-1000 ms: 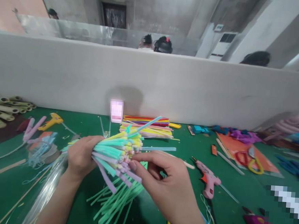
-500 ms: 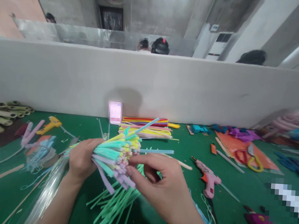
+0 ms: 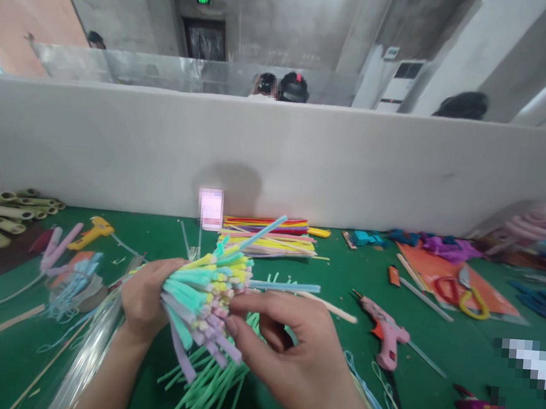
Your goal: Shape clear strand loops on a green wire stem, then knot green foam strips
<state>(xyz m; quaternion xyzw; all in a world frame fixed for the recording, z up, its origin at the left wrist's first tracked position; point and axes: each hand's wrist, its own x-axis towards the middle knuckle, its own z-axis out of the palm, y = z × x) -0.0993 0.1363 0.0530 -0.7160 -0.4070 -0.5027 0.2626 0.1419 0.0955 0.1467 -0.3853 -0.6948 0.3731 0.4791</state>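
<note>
My left hand (image 3: 147, 298) is wrapped round a thick bundle of pastel pipe cleaners (image 3: 206, 287), mint, yellow, pink and lilac, whose ends fan out to the right. My right hand (image 3: 286, 345) has thumb and forefinger pinched at the pink and lilac tips in the middle of the bundle. One light blue stem (image 3: 286, 286) sticks out sideways past the others. A loose heap of green pipe cleaners (image 3: 207, 384) lies on the green table (image 3: 459, 354) under both hands.
A flat stack of coloured pipe cleaners (image 3: 266, 234) lies behind the hands. A pink glue gun (image 3: 385, 337) rests to the right, a yellow one (image 3: 91, 230) at the left. Red-and-yellow scissors (image 3: 463, 297) lie on orange sheet. Paper rolls (image 3: 6, 207) sit far left. A grey partition (image 3: 276, 155) bounds the table, heads of other people beyond.
The bundle has sunk a little and tilted downward in my left hand. My right thumb and finger have shifted slightly left along the tips.
</note>
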